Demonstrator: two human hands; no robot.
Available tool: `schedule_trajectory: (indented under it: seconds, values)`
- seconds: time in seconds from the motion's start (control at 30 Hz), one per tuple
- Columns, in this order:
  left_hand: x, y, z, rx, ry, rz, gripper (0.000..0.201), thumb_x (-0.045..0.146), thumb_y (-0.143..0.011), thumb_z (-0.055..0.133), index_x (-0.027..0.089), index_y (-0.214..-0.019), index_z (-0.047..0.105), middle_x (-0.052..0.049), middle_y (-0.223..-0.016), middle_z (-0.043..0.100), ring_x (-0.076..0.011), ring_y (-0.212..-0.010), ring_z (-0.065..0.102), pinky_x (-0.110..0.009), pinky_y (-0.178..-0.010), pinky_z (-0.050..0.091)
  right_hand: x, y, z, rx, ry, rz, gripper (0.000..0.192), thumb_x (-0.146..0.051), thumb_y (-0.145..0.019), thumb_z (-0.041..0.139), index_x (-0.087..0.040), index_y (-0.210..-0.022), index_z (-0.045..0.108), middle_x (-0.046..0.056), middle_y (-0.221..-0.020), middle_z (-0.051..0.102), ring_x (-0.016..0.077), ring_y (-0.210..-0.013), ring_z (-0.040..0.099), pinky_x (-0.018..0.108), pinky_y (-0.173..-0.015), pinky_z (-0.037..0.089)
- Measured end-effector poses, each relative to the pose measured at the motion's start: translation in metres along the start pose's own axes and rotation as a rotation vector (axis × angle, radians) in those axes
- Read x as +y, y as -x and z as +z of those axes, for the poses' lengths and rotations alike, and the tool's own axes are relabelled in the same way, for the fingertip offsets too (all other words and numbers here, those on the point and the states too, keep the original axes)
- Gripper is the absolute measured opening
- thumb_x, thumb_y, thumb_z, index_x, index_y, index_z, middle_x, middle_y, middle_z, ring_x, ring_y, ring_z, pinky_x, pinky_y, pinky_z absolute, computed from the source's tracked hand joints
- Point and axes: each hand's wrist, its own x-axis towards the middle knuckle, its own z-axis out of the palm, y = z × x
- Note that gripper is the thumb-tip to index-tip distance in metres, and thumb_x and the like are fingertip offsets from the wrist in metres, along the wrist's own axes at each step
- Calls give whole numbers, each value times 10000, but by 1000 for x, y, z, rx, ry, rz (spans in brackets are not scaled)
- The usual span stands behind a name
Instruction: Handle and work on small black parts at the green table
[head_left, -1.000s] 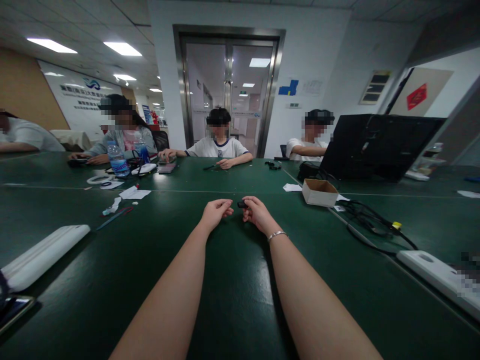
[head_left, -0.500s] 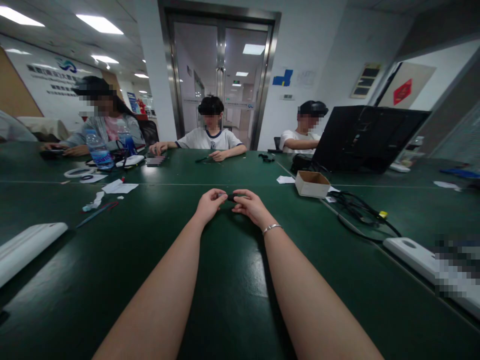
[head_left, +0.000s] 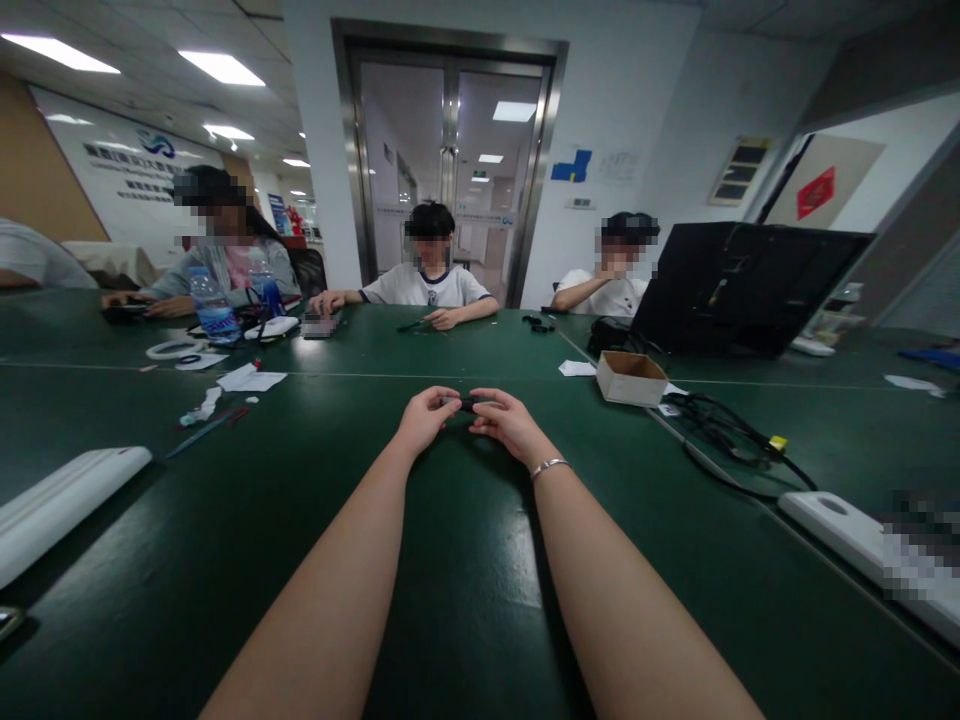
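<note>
Black, small and mostly hidden, the part sits pinched between your two hands above the green table. Your left hand grips one end with its fingertips, and your right hand, a bracelet on its wrist, grips the other. A cardboard box lies off to the right, with cables near it.
</note>
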Motion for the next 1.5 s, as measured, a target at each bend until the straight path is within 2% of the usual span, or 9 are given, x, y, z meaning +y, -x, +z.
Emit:
schedule_trajectory:
  seconds: [0.23, 0.57, 0.8, 0.93, 1.5]
  values:
    - [-2, 0, 0, 16, 30, 7, 428, 419, -604, 753, 142, -920, 671, -52, -785, 651, -141, -680, 572, -224, -542, 430, 2, -5, -4, -28, -23, 7, 236, -77, -767, 669, -160, -988, 655, 5, -707, 616, 95, -550, 595, 273, -629, 600]
    - [-4, -4, 1, 55, -14, -21, 389, 430, -621, 745, 131, -867, 700, -57, -718, 662, -136, -621, 570, -224, -516, 430, 4, -8, -7, -89, 11, 2, 294, -135, -716, 750, -169, -991, 653, -9, -729, 616, 87, -563, 591, 278, -640, 600]
    - [-6, -9, 3, 81, -38, -88, 376, 475, -692, 699, 123, -825, 693, -77, -742, 679, -142, -639, 599, -214, -514, 420, 2, -10, -1, -66, 88, -11, 265, -139, -738, 733, -173, -986, 645, -10, -739, 596, 79, -526, 582, 259, -559, 604]
    - [-8, -13, 1, 121, -70, -128, 351, 465, -750, 644, 118, -792, 679, -68, -691, 660, -143, -632, 600, -210, -502, 412, 4, -18, 7, -34, 163, -74, 241, -125, -761, 705, -172, -989, 641, -10, -733, 589, 71, -473, 567, 226, -472, 585]
    - [-19, -19, -4, 97, -210, -120, 432, 552, -782, 549, 137, -697, 633, -35, -608, 620, -116, -507, 523, -232, -497, 393, 11, -24, 8, -33, 186, -80, 242, -112, -800, 655, -163, -1037, 637, -2, -755, 603, 71, -475, 578, 251, -495, 606]
